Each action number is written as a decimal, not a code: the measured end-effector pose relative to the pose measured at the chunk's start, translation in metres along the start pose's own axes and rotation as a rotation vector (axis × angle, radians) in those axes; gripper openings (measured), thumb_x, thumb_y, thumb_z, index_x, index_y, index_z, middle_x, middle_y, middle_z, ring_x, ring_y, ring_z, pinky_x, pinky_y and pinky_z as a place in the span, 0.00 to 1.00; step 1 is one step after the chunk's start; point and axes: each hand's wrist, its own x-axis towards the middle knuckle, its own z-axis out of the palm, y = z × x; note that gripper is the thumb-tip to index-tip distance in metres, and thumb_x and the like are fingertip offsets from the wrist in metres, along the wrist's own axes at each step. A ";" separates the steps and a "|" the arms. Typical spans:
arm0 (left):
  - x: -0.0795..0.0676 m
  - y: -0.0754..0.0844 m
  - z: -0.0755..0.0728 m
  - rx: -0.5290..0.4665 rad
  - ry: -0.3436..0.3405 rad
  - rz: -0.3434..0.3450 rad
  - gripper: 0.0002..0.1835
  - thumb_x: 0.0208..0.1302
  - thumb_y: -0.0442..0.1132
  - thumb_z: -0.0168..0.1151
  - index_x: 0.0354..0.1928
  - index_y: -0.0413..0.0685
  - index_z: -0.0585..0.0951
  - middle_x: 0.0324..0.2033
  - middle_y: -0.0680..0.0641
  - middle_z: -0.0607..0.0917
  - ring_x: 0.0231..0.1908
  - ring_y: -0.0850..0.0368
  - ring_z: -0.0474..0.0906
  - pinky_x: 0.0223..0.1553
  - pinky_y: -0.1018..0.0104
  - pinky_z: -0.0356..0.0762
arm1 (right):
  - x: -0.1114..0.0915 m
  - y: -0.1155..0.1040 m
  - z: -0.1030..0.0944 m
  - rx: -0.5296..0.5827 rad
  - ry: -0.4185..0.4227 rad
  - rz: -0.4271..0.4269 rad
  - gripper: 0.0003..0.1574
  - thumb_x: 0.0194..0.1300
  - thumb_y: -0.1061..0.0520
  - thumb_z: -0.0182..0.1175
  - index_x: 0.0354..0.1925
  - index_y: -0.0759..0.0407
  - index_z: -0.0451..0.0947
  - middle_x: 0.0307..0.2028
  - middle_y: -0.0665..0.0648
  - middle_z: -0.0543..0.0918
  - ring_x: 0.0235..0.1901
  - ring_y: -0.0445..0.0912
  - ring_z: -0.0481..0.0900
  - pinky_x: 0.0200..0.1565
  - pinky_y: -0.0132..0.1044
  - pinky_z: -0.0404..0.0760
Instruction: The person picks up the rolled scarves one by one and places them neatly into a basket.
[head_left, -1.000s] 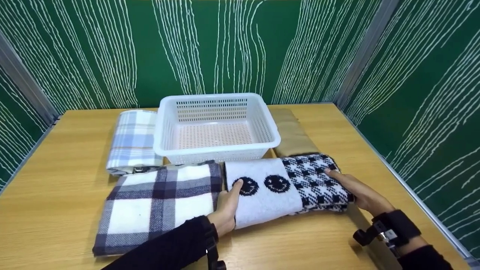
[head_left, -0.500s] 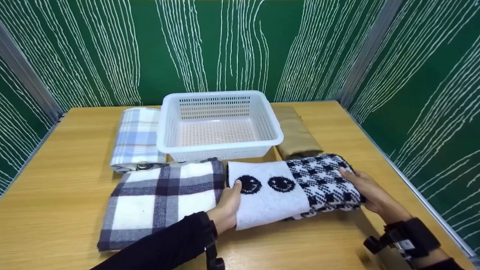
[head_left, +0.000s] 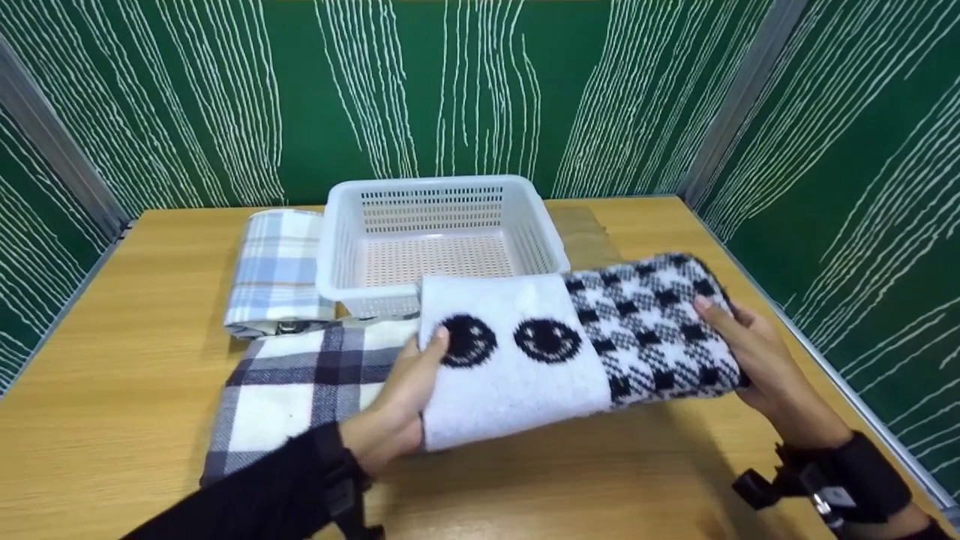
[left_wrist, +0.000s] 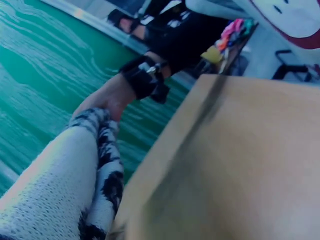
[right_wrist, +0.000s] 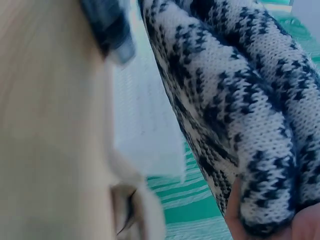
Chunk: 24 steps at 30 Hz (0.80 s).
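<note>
A folded knit scarf (head_left: 517, 397), white with two black smiley faces on one part and black-and-white houndstooth on the other, is held up over the table in the head view. Its left end is pinched by my left hand (head_left: 397, 405), thumb on top beside a smiley face. My right hand (head_left: 765, 367) grips the houndstooth end, thumb above and the other fingers mostly hidden underneath. The right wrist view shows the thick folded edge of the houndstooth scarf (right_wrist: 250, 125) with fingertips at its bottom. Behind the scarf stands a white plastic basket (head_left: 442, 182), partly covered by it.
A blue-and-white plaid folded cloth (head_left: 277, 262) lies left of the basket. In front of that is a grey-and-white plaid folded cloth (head_left: 262, 412), partly hidden by my left arm. A khaki folded cloth (head_left: 585, 232) lies right of the basket. Green walls (head_left: 300, 90) enclose the table.
Both hands have raised the scarf off the table, and it now overlaps the basket's front in the head view. My left hand has shifted left and up, covering more of the grey plaid cloth.
</note>
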 end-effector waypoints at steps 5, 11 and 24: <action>-0.002 0.039 -0.020 -0.142 0.006 0.024 0.30 0.73 0.52 0.45 0.72 0.57 0.54 0.52 0.41 0.78 0.44 0.46 0.78 0.40 0.55 0.80 | 0.014 -0.017 0.029 0.092 -0.027 -0.061 0.12 0.70 0.57 0.53 0.49 0.55 0.78 0.37 0.57 0.84 0.34 0.48 0.84 0.35 0.36 0.83; 0.005 0.085 -0.044 -0.172 0.014 0.074 0.36 0.70 0.55 0.48 0.75 0.62 0.48 0.55 0.44 0.75 0.43 0.51 0.78 0.41 0.59 0.79 | 0.044 -0.037 0.063 0.189 -0.044 -0.106 0.21 0.66 0.56 0.59 0.57 0.58 0.73 0.42 0.58 0.82 0.39 0.48 0.83 0.41 0.35 0.82; 0.055 0.146 -0.083 -0.411 -0.051 0.187 0.30 0.68 0.46 0.55 0.70 0.52 0.61 0.49 0.46 0.76 0.40 0.55 0.77 0.35 0.66 0.79 | 0.118 -0.072 0.112 -0.010 -0.038 -0.073 0.39 0.68 0.46 0.53 0.72 0.56 0.55 0.47 0.56 0.78 0.40 0.45 0.81 0.44 0.35 0.81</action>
